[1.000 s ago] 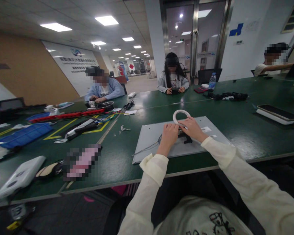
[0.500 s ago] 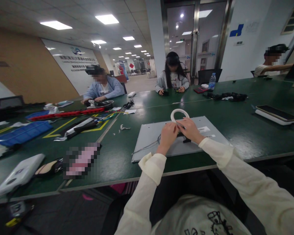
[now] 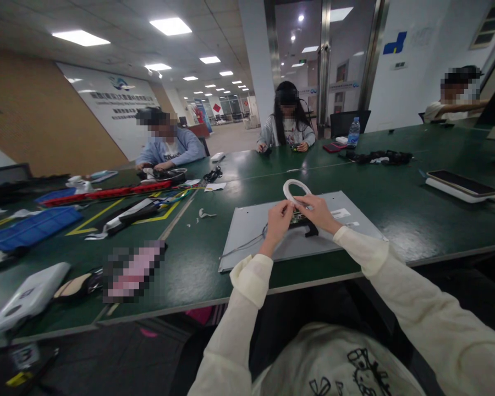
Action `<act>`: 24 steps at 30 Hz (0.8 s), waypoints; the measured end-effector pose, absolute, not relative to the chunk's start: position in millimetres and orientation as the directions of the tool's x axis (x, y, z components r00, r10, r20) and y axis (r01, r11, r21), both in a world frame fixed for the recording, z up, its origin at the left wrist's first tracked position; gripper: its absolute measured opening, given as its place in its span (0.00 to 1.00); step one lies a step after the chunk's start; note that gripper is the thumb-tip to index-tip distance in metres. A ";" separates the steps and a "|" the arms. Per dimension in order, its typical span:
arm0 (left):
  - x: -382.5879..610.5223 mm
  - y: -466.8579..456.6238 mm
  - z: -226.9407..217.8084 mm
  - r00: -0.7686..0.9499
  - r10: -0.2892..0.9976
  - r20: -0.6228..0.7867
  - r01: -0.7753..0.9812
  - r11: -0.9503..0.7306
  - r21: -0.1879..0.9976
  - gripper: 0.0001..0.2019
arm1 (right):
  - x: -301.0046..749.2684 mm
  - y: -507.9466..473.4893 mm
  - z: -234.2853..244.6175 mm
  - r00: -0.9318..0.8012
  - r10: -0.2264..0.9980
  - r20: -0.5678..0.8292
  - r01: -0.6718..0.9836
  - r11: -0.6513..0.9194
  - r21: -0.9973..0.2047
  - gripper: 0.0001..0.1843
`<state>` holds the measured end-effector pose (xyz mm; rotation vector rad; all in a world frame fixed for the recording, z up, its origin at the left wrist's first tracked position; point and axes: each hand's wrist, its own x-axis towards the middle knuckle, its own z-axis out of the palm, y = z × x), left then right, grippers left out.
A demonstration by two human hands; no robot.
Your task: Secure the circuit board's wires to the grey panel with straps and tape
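My right hand (image 3: 317, 212) grips a white roll of tape (image 3: 287, 190), its ring standing tilted above the fingers. Close beside it, the fingertips of my left hand (image 3: 279, 221) are pinched together at the near edge of the roll; a loose tape end there is too small to make out. Both hands are over a flat grey panel (image 3: 241, 228) on the table. Beneath them, partly hidden, lie a small circuit board (image 3: 297, 218) and a black bracket-like part (image 3: 312, 230). A thin grey cable (image 3: 247, 243) runs off the panel's left side.
On the green table (image 3: 198, 247) stand a blue tray (image 3: 33, 226), a white device (image 3: 28, 297) and a black-and-white strip (image 3: 127, 215) at left. A phone on a white block (image 3: 462, 184) lies right. A water bottle (image 3: 353, 132) and several people are farther off.
My hands have shifted slightly, uncovering more of the circuit board and the black part. The roll of tape has tilted a little. The whole view has moved slightly.
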<state>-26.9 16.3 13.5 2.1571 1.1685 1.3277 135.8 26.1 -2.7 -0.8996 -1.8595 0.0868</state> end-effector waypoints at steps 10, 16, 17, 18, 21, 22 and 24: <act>-23.9 24.4 7.2 0.186 0.774 0.606 0.534 -0.597 0.599 0.14 | 138.4 41.6 1.6 -0.333 0.587 0.738 0.669 0.698 -0.254 0.18; -37.6 22.4 10.2 0.043 0.722 0.691 0.629 -0.557 0.543 0.15 | 165.4 58.8 -8.1 -0.161 0.622 0.766 0.701 0.619 -0.355 0.19; -41.7 21.6 10.7 -0.013 0.702 0.712 0.661 -0.528 0.533 0.15 | 174.6 62.3 -9.7 -0.062 0.641 0.765 0.730 0.552 -0.403 0.20; -45.1 20.9 10.7 -0.037 0.681 0.731 0.696 -0.507 0.508 0.15 | 183.7 65.5 -11.1 0.035 0.654 0.756 0.758 0.476 -0.447 0.21; -48.4 18.8 8.7 0.081 0.651 0.755 0.787 -0.506 0.352 0.14 | 204.2 71.4 -13.1 0.196 0.650 0.734 0.826 0.294 -0.481 0.22; -47.2 18.2 7.6 0.141 0.646 0.750 0.805 -0.516 0.293 0.13 | 207.6 72.1 -13.0 0.198 0.643 0.740 0.848 0.266 -0.458 0.22; -43.4 17.1 5.9 0.234 0.634 0.737 0.826 -0.530 0.194 0.13 | 210.4 72.4 -12.7 0.155 0.629 0.762 0.888 0.250 -0.386 0.22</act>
